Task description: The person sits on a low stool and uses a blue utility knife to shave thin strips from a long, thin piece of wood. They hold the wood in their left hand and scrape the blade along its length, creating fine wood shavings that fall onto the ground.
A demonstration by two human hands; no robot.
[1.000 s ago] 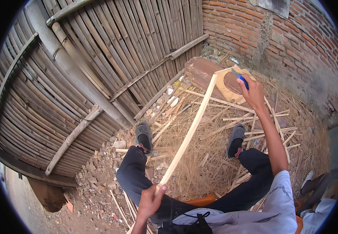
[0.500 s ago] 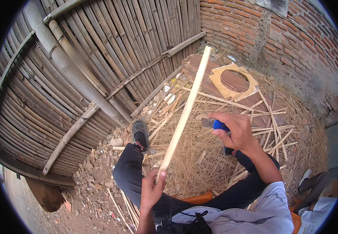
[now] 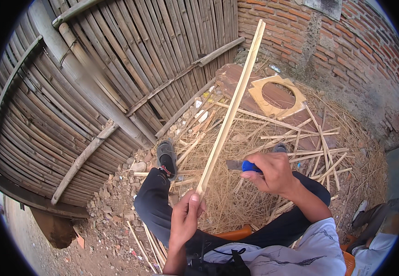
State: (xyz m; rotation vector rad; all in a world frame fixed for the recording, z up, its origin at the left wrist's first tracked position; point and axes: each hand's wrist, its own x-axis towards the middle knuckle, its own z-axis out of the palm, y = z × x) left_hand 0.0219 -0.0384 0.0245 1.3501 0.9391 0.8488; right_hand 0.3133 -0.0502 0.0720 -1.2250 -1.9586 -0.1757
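Note:
My left hand (image 3: 184, 218) is closed around the near end of a long pale bamboo strip (image 3: 232, 112). The strip slants away up and to the right, its far end in front of the brick wall, and a groove or edge runs along its length. In my right hand (image 3: 275, 174) is a knife (image 3: 250, 166) with a blue handle and a short, broad, dark blade. The blade points left toward the strip, with a small gap between them. My fingers wrap the handle and hide part of it.
Shavings (image 3: 231, 193) and loose bamboo strips (image 3: 323, 147) cover the ground. A board with a round hole (image 3: 259, 97) lies on a brown panel (image 3: 229, 76). A bamboo fence (image 3: 162, 60) stands left, a brick wall (image 3: 351, 50) behind. Another person's leg (image 3: 370, 221) shows at lower right.
The bamboo strip has rolled in my left hand, and its far end has risen up and to the right. My right hand has moved down and left, its fingers now closed around the knife.

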